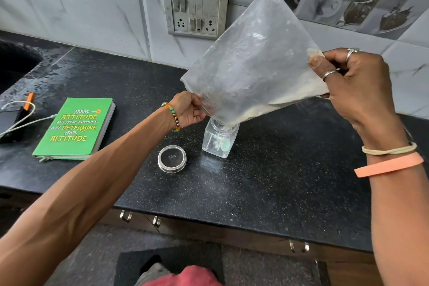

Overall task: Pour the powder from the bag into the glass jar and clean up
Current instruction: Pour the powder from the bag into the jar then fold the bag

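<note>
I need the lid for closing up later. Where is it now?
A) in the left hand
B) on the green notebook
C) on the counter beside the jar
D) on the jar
C: the lid lies flat on the counter, apart from the open glass jar.

Head-worn camera looks forward and down over a black countertop (278, 181).
The single wide-angle view (lines bow toward its edges) sits close above the left hand (189, 109) and right hand (355, 81) holding a bag (253, 60) mid-frame, facing the tiled wall (92, 7); the floor (267, 267) shows along the bottom edge.
</note>
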